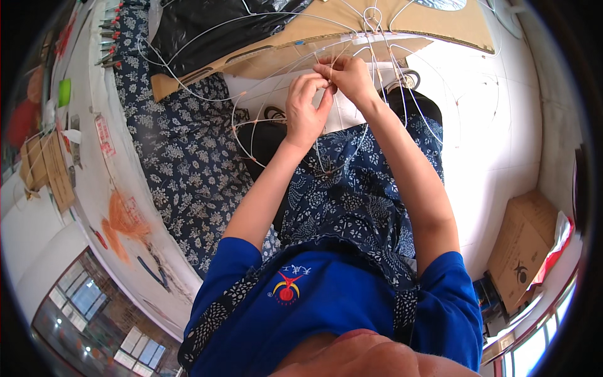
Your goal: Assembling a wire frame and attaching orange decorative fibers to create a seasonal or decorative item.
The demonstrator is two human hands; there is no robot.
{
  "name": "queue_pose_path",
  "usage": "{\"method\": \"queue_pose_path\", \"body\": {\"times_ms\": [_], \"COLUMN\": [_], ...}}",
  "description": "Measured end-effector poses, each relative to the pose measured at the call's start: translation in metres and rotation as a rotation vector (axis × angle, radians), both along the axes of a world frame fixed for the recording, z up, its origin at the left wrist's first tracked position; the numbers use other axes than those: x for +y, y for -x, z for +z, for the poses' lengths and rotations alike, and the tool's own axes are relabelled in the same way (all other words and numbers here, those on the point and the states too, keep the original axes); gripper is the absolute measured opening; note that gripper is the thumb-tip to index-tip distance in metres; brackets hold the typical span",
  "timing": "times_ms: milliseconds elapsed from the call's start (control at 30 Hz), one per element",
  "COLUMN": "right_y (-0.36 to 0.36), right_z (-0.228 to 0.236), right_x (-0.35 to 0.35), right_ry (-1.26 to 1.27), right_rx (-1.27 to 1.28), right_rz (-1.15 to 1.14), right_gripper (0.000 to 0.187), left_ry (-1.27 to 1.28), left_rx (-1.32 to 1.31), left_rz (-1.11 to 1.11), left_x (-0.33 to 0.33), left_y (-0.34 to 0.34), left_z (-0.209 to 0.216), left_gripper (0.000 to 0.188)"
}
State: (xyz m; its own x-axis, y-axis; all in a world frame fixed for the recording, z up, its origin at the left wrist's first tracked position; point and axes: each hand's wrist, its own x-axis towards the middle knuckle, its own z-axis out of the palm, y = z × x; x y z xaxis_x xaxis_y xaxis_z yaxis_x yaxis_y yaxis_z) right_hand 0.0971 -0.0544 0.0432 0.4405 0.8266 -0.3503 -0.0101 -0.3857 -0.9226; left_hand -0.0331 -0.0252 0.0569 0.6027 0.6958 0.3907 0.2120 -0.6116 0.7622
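Note:
Above my lap spreads an open frame of thin white wires [375, 58], bent into curves, with small brownish bindings at some joints. My left hand [306, 108] is closed, thumb and fingertips pinched at a wire near the frame's middle. Just beside it my right hand [349, 78] pinches the same part from the right, its fingertips almost touching the left ones. Whatever fine piece lies between the fingertips is too small to make out. Beneath the frame, a dark blue patterned apron [352, 188] covers my lap.
Cardboard [440, 25] and black plastic sheeting [213, 31] lie beyond the frame. On the left runs a pale worktable [113, 163] with pliers [154, 273] and orange strands [125, 223]. Blue floral cloth [182, 151] hangs beside it. At the right stands a cardboard box [521, 245].

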Motion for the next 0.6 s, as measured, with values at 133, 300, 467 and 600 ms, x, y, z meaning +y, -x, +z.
{"method": "queue_pose_path", "body": {"times_ms": [133,300,467,600], "right_y": [0.004,0.01,0.004,-0.003], "right_z": [0.0,0.007,0.002,0.005], "right_x": [-0.002,0.0,-0.002,0.001], "right_ry": [-0.075,0.073,0.118,0.1], "right_rx": [-0.53,-0.721,-0.946,-1.029], "right_rz": [-0.006,0.059,0.148,0.216], "right_gripper": [0.022,0.017,0.017,0.016], "left_ry": [0.203,1.026,1.585,1.593], "left_rx": [-0.099,-0.239,-0.428,-0.475], "left_rz": [0.078,0.232,0.118,0.131], "left_x": [-0.005,0.016,0.034,0.036], "left_y": [0.005,-0.005,-0.024,-0.028], "left_z": [-0.017,-0.038,-0.046,-0.06], "left_gripper": [0.01,0.016,0.017,0.019]}}
